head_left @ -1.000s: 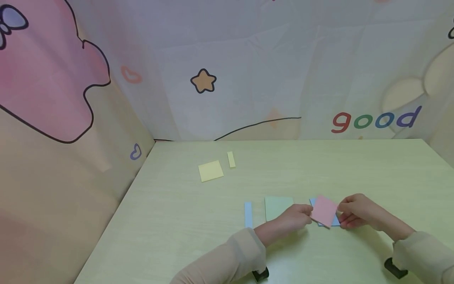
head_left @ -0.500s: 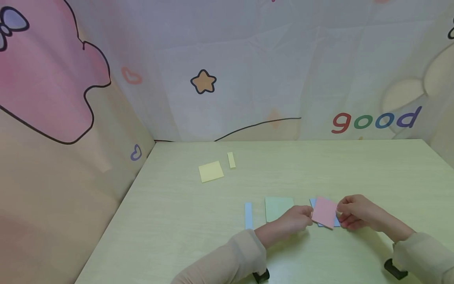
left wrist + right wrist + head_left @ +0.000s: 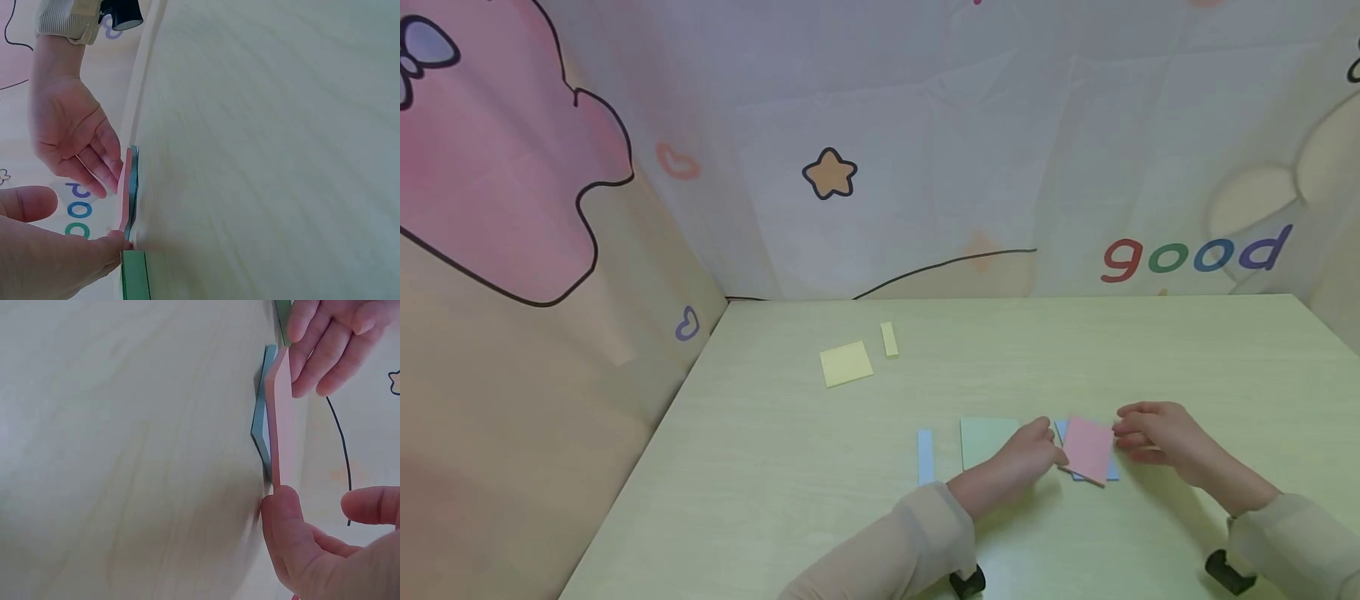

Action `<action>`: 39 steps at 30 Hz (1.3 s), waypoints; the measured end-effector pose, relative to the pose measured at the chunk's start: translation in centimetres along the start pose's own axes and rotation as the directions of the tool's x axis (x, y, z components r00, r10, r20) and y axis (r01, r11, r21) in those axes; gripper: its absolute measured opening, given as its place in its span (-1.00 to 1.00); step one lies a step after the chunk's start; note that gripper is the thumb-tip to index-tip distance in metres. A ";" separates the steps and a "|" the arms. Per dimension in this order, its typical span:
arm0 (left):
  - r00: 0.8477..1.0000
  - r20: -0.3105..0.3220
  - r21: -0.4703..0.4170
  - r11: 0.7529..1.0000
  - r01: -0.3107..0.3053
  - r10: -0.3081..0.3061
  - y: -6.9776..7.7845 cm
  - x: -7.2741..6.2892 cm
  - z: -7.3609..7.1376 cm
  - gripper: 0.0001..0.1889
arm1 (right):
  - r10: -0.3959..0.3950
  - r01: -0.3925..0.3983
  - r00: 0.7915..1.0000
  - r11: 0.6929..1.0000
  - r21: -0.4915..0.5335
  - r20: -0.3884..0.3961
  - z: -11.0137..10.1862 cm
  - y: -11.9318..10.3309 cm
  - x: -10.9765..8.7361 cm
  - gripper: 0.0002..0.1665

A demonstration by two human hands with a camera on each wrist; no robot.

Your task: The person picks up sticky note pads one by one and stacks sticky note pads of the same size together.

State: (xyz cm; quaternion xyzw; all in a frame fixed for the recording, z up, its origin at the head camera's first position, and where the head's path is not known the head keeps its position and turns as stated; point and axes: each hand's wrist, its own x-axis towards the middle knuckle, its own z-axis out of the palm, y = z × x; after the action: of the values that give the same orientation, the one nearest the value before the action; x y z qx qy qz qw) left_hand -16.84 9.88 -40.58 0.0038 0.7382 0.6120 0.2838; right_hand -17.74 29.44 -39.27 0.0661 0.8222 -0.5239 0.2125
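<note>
A pink sticky note pad point(image 3: 1088, 448) lies turned askew on a blue sticky note pad point(image 3: 1061, 427), whose corners show past it. My left hand point(image 3: 1017, 458) is at the pink pad's left side, thumb lifted away from the fingers, fingertips right at the edge in the left wrist view. On the opposite side, my right hand point(image 3: 1167, 440) has its fingers extended, and its fingertips meet the end of the pink pad point(image 3: 282, 425) in the right wrist view. A green sticky note pad point(image 3: 988, 440) is partly hidden behind my left hand.
Left of the green pad lies a narrow blue strip pad point(image 3: 926, 457). Farther back on the table point(image 3: 760, 450) are a yellow sticky note pad point(image 3: 846, 364) and a narrow yellow strip pad point(image 3: 890, 340). A printed cloth point(image 3: 925, 167) hangs behind the table's far edge.
The pink pad has turned slightly over the blue one. Both hands have loosened from pinching its sides, fingers now spread and straighter. The other pads have not moved.
</note>
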 end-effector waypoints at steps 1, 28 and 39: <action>1.000 -0.002 -0.003 1.000 0.002 -0.002 0.1 0.1 0.0 -0.35 | -0.003 0.003 1.000 1.000 0.009 0.004 0.0 0.0 0.0 -0.37; 1.000 -0.029 -0.041 0.999 0.005 -0.006 -0.4 1.1 0.8 -0.41 | -0.119 0.119 0.993 0.990 0.073 -0.012 1.3 0.1 0.2 -0.39; 1.000 -0.013 -0.014 1.000 -0.026 0.026 -0.3 0.7 0.9 -0.45 | -0.114 0.115 0.993 0.992 0.053 -0.008 1.3 0.2 0.0 -0.38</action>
State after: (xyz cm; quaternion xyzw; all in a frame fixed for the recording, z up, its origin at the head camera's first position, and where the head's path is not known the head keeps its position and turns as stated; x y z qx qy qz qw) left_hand -16.92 10.87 -41.26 0.0077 0.7355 0.6208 0.2711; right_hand -17.35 28.39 -39.95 0.0259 0.8109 -0.5568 0.1781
